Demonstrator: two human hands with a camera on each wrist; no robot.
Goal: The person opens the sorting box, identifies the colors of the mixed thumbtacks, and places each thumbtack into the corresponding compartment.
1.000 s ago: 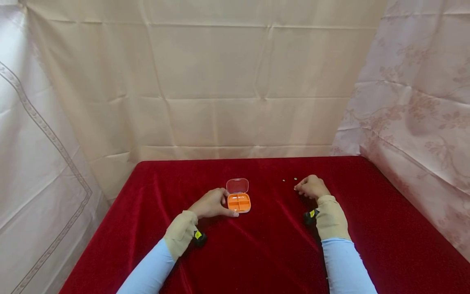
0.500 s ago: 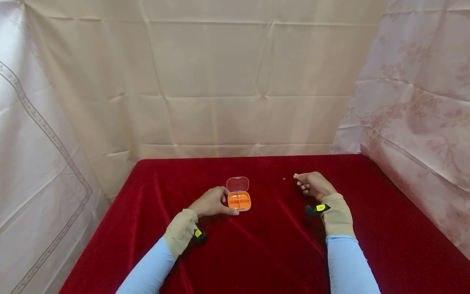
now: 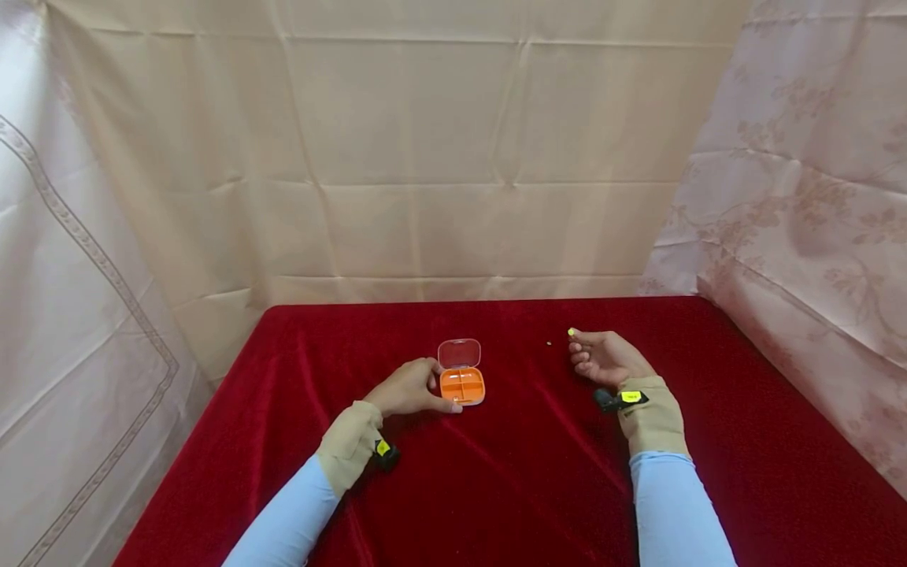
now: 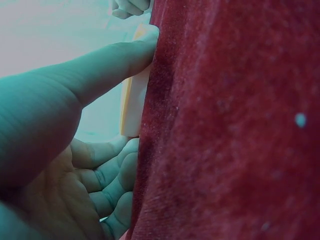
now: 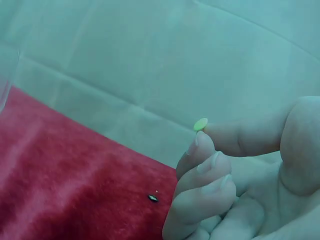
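A wrinkled beige curtain (image 3: 439, 157) hangs behind the table, a pale sheet with a patterned band (image 3: 78, 236) to the left and a floral one (image 3: 815, 181) to the right. Dark red cloth (image 3: 496, 488) covers the tabletop, softly creased.

On it lies an orange box (image 3: 473, 380), divided into compartments, its clear lid (image 3: 459, 353) standing open on the far side. The box sits at the fingertips of the left hand (image 3: 405, 390), just to its right: the thumb is against the near edge, the index finger against the far end, so the hand grips the box between them. The left wrist view shows this grip from low down, the other fingers loosely bent beside the cloth.

The right hand (image 3: 602, 358) is well apart from the box, palm turned partly up. Its thumb and index finger pinch a yellow pill (image 5: 200, 124) at their very tips, the remaining fingers curled below. A second pill (image 3: 549, 343) lies on the cloth, near the right hand on its left side. Both arms wear light-blue sleeves (image 3: 676, 512) and beige wristbands (image 3: 652, 413).
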